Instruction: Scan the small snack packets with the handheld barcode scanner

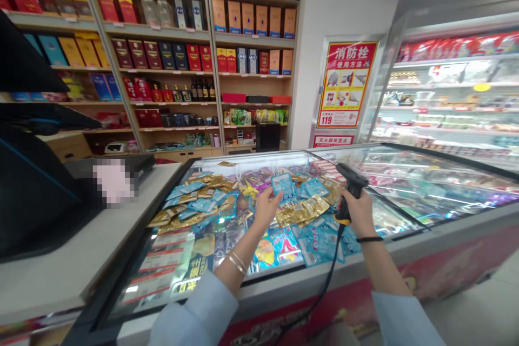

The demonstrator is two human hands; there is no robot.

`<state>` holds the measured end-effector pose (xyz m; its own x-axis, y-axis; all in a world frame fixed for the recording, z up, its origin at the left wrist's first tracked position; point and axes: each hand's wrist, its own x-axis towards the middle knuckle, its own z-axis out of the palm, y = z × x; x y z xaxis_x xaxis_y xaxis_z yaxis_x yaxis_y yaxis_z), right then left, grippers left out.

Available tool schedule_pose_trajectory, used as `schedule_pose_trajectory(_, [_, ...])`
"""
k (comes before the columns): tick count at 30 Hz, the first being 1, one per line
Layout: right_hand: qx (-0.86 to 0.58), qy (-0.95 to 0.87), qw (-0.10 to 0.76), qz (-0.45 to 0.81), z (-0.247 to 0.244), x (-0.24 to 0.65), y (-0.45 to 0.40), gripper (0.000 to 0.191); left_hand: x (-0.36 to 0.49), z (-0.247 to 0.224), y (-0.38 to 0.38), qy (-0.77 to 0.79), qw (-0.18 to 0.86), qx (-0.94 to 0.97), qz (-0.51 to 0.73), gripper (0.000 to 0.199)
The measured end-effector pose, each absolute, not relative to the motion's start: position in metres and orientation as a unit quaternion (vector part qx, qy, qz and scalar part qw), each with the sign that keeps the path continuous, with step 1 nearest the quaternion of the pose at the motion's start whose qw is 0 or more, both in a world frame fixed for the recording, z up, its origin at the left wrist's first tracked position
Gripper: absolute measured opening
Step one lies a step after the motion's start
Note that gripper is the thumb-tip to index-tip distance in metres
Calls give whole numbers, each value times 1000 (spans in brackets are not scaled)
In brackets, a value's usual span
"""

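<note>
My left hand (267,206) holds a small blue packet (282,184) upright by its edge above the freezer's glass top. Wrapped round the handle of a black barcode scanner (352,186) is my right hand (359,211); the scanner's head points left and its cable hangs down over the freezer's front edge. Gold packets (302,212) and blue packets (320,238) lie between and below my hands. Another pile of gold and blue packets (203,203) is spread to the left on the glass.
A counter (133,216) with a dark monitor (32,189) stands at the left. The freezer (405,173) stretches right. Behind are shelves of boxed goods (174,57), a red poster (346,84) and a lit refrigerated display (454,86).
</note>
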<state>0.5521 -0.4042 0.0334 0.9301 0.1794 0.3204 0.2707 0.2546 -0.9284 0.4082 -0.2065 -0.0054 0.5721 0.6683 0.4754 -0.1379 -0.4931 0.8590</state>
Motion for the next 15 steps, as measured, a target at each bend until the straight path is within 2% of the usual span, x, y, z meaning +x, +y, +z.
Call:
schedule_pose_trajectory(3, [-626, -150, 765, -27, 18, 563, -412, 33, 425, -15, -222, 191, 447, 778, 399, 18])
schedule_pose_trajectory(9, [-625, -134, 769, -8, 2, 572, -416, 30, 425, -25, -234, 249, 296, 863, 323, 35])
schedule_pose_trajectory(12, [-632, -120, 766, -6, -2, 575, -414, 29, 423, -28, -236, 265, 217, 891, 299, 34])
schedule_pose_trajectory(15, [-633, -100, 768, -13, -4, 576, -412, 29, 423, -29, -237, 255, 198, 902, 287, 30])
